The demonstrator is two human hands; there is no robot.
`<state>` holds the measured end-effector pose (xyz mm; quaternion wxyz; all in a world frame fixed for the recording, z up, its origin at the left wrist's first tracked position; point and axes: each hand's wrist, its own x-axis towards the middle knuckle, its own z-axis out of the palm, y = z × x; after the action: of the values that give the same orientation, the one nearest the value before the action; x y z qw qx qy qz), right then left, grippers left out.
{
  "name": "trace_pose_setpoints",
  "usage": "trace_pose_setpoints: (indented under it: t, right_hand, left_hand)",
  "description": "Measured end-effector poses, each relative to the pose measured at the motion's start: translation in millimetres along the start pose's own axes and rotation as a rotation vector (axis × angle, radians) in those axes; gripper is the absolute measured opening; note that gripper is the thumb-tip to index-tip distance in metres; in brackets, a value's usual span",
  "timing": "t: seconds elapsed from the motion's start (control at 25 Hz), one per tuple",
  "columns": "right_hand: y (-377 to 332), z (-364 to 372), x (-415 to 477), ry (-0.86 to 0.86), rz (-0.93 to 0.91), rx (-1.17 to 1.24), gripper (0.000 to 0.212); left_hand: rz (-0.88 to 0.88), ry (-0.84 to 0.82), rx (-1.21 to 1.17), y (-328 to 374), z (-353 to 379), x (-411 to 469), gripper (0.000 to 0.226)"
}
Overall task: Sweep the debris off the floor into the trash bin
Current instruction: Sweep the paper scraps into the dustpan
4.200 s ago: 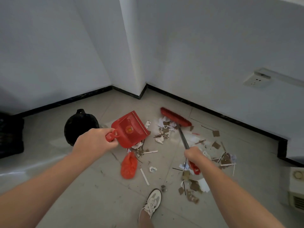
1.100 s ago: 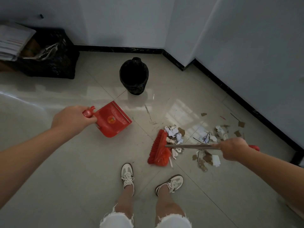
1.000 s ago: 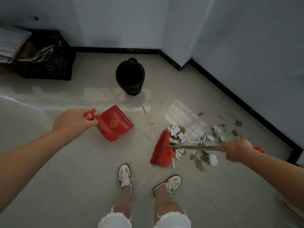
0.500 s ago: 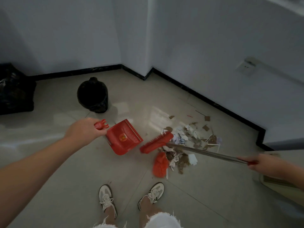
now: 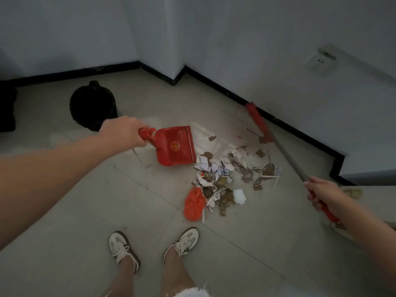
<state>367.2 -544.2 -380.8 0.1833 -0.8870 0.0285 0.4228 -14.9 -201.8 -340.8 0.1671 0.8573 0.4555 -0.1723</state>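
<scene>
Grey tiled floor (image 5: 75, 211), white walls (image 5: 278, 50), black skirting (image 5: 214, 82). Debris (image 5: 227, 174), torn paper and cardboard bits, lay heaped just right of the red dustpan (image 5: 175, 146) the left hand (image 5: 124, 131) gripped; right hand (image 5: 323, 195) clutched the broom (image 5: 287, 155) handle.

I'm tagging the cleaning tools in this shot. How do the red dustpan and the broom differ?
The dustpan is short and broad; the broom is long, with a thin grey shaft. The left hand grips the dustpan's handle; the right hand holds the broom's red grip. The dustpan sits at the left edge of the debris; the broom's head lies beyond it, near the baseboard. Both are largely red.
</scene>
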Motion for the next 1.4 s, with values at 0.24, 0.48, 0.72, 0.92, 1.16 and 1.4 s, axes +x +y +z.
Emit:
trace_pose_setpoints:
  t: [0.24, 0.48, 0.72, 0.92, 1.16, 1.4]
  right_hand:
    - [-16.2, 9.9, 92.3, 0.054, 0.086, -0.056, 0.013]
    - [-27.8, 52.7, 95.8, -0.052, 0.002, -0.226, 0.031]
    - [-6.1, 92.5, 39.7, -0.204, 0.016, -0.265, 0.028]
    - [14.8, 137.8, -42.4, -0.310, 0.048, -0.426, 0.067]
    - [-1.8, 180.2, -136.5, -0.287, 0.089, -0.378, 0.047]
    - [-33.2, 199.0, -193.7, -0.147, 0.105, -0.183, 0.049]
  left_hand:
    - [-0.019, -0.001, -0.030, 24.6, 11.6, 38.9, 0.027]
    - [-0.007, -0.003, -0.065, 22.4, 24.3, 46.7, 0.033]
    - [-0.004, -0.013, -0.020, 18.4, 11.6, 49.9, 0.035]
    - [0.050, -0.031, -0.031, 12.8, 15.5, 54.2, 0.032]
    - [0.174, -0.091, -0.012, -28.8, 6.1, 40.4, 0.029]
    - [0.426, -0.076, 0.138, -78.0, -46.8, 65.0, 0.015]
